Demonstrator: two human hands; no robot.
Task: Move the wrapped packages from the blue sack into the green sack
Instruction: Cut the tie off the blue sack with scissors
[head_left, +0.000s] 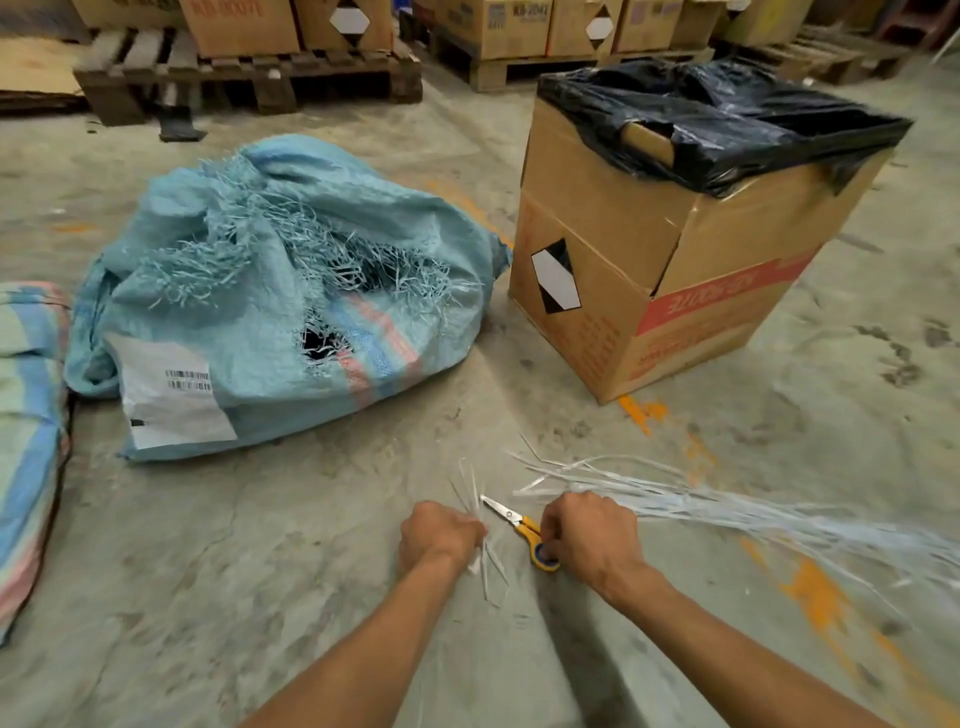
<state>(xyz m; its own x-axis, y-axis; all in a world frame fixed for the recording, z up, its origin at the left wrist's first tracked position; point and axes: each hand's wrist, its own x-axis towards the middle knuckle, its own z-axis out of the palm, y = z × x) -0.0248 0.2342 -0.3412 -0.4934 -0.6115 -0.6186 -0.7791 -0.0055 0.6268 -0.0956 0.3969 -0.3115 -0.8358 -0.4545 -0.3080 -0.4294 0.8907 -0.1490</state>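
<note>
The blue woven sack (270, 312) lies bulging on the concrete floor, its top frayed and cut open, with dark holes showing black contents inside. A white barcode label sits on its left side. At the far left edge lies a greenish striped sack (26, 415), flat. My left hand (441, 535) is closed on a bunch of short white plastic strands. My right hand (587, 535) grips yellow-handled scissors (519, 525) and a long bundle of pale strands (753, 512) trailing to the right. No wrapped package is clearly visible.
A cardboard box (649, 270) lined with a black bin bag stands to the right of the blue sack. Wooden pallets (244, 78) stacked with cartons line the back. Orange paint marks dot the floor.
</note>
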